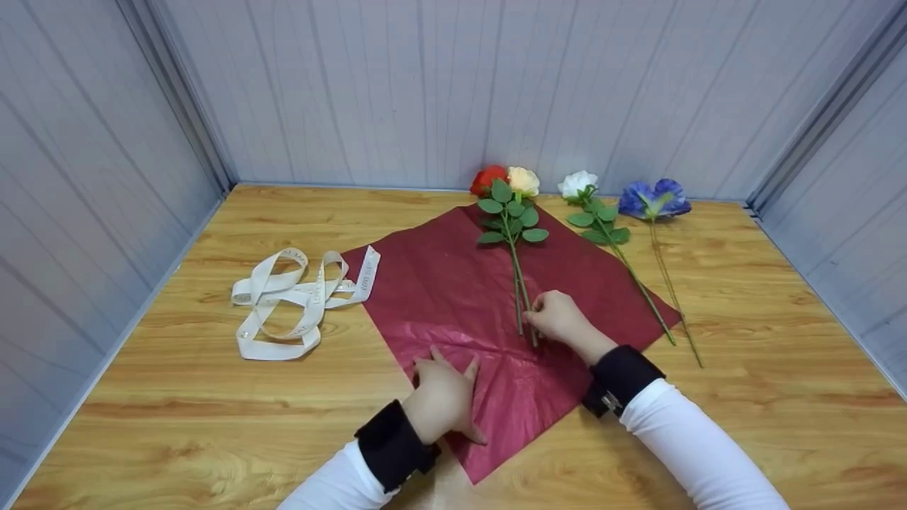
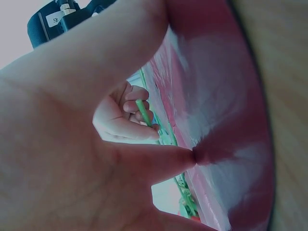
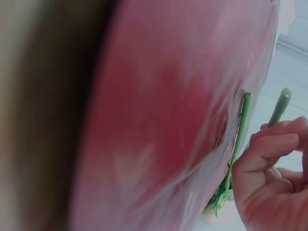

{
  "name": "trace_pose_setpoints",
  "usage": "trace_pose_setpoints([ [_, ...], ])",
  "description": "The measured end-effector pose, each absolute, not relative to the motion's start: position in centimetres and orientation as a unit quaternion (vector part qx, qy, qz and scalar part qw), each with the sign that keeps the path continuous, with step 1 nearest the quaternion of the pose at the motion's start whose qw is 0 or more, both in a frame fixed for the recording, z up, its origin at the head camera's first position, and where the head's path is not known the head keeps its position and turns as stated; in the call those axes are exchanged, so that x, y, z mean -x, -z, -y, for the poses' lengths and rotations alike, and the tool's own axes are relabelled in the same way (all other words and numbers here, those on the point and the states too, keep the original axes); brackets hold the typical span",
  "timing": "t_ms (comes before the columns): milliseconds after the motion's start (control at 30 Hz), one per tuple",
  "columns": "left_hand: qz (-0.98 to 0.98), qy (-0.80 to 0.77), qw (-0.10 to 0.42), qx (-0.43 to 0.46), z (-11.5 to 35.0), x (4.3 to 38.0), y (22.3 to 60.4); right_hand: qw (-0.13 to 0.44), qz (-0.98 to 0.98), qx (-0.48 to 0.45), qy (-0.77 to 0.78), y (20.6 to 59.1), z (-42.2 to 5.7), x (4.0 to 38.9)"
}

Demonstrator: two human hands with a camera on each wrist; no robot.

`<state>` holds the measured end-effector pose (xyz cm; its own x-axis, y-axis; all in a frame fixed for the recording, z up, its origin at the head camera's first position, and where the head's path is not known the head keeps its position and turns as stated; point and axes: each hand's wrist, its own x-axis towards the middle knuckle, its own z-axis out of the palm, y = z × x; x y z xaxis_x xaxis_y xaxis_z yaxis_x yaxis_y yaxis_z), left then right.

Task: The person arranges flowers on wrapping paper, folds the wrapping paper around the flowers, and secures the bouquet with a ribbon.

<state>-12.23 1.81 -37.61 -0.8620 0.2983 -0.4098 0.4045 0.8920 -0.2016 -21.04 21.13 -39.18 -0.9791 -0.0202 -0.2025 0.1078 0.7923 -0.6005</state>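
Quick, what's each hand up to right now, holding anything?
Left hand: open, spread on the red paper.
Right hand: closed, pinching a green flower stem.

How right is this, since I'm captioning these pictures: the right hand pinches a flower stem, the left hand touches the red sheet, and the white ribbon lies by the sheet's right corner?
Not quite: the white ribbon lies by the left corner of the red sheet, as the head view shows. The rest stands.
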Motion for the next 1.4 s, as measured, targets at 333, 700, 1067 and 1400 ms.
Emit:
trace_pose_setpoints([
  [333, -0.954, 0.145, 0.179, -0.190, -2.0, 12.2, 37.6, 0.101, -0.948, -0.008, 0.303, 39.3, -21.2, 20.9],
  [700, -0.953, 0.154, 0.183, -0.185, -2.1, 12.3, 37.4, 0.135, -0.941, -0.018, 0.309, 39.3, -21.5, 20.9],
  [1067, -0.955, 0.142, 0.183, -0.183, -1.8, 12.1, 37.5, 0.123, -0.945, -0.006, 0.302, 39.3, -22.1, 20.5],
  [1400, -0.957, 0.134, 0.178, -0.185, -1.7, 12.1, 37.5, 0.073, -0.951, -0.018, 0.300, 38.2, -24.6, 20.4],
])
